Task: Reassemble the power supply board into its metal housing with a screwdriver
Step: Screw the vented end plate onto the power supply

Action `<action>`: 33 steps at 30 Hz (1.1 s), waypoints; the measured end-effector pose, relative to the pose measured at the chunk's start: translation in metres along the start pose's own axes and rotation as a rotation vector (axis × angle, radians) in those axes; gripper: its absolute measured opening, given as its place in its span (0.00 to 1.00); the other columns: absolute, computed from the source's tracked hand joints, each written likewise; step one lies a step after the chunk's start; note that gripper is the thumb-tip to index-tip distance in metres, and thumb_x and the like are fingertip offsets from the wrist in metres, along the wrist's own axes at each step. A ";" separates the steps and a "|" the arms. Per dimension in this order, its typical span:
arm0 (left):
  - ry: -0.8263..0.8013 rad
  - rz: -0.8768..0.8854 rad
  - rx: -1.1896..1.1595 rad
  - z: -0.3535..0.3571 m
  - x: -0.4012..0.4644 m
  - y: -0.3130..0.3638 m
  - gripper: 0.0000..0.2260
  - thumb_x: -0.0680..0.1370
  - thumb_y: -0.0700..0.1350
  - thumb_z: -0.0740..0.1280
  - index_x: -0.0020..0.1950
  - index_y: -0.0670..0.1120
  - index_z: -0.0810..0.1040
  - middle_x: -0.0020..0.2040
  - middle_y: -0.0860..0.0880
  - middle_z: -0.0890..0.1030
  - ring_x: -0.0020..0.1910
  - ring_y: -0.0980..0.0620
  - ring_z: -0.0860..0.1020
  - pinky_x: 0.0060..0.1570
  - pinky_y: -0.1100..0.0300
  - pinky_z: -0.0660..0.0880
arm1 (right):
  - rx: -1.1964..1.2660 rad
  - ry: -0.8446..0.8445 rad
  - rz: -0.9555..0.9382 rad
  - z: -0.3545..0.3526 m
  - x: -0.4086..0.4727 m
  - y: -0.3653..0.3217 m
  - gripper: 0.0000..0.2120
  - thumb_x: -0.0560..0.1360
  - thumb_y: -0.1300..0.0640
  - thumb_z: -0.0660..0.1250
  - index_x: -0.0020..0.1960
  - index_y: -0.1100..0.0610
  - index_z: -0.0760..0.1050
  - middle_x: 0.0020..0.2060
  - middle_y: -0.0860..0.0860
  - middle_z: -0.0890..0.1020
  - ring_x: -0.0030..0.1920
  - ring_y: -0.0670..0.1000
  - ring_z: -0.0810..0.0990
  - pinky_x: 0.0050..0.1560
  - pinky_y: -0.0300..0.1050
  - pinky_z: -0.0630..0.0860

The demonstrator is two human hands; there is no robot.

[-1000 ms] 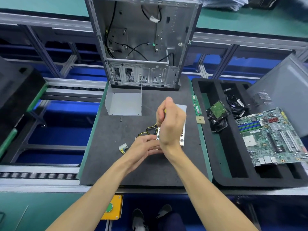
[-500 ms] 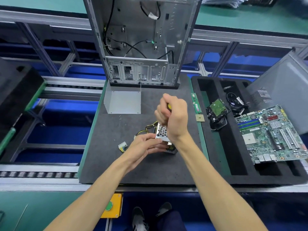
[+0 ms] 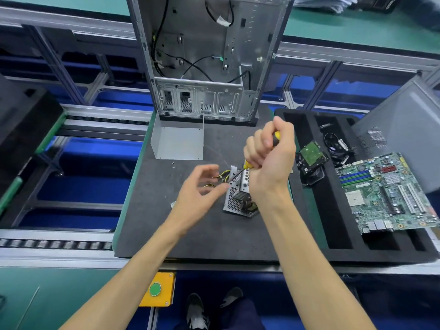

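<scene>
The perforated metal power supply housing (image 3: 234, 198) stands on the dark foam mat (image 3: 166, 222), its board and a dark heatsink showing inside. Yellow and black wires (image 3: 220, 176) trail from its left side. My right hand (image 3: 269, 160) grips a yellow-handled screwdriver (image 3: 247, 164), whose shaft slants down-left toward the housing's top left corner. Just left of the housing, my left hand (image 3: 202, 189) is blurred, its fingers loosely curled and fingertips near the screwdriver tip. Whether it pinches a screw is unclear. A flat metal cover (image 3: 178, 142) lies at the mat's back left.
An open computer case (image 3: 204, 55) stands upright behind the mat. Small screws (image 3: 173, 164) lie near the cover. A black foam tray (image 3: 333, 234) to the right holds a motherboard (image 3: 385, 191), a hard drive (image 3: 310, 153) and cables (image 3: 338, 146). A conveyor rail runs along the left.
My left hand has let go of the housing and drawn slightly left. The right hand has risen, so the screwdriver shaft and more of the housing show.
</scene>
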State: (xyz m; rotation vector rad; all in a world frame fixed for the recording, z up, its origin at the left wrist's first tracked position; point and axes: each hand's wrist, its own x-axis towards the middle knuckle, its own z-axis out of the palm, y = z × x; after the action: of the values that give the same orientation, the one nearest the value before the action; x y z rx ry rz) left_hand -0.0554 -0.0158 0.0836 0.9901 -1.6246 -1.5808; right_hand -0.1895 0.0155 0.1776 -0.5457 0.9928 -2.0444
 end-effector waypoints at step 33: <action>0.214 -0.162 1.078 -0.048 0.054 -0.073 0.14 0.76 0.40 0.65 0.62 0.44 0.76 0.58 0.41 0.76 0.57 0.39 0.72 0.57 0.48 0.66 | -1.206 0.234 0.257 -0.125 0.038 0.013 0.45 0.64 0.39 0.69 0.80 0.43 0.63 0.71 0.47 0.73 0.61 0.47 0.77 0.56 0.45 0.74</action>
State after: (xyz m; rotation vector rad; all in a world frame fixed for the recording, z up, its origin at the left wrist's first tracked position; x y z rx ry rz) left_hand -0.0349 -0.0854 0.0106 1.7659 -2.2855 -0.5384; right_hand -0.2880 0.0379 0.0930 -0.7073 2.2860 -1.1096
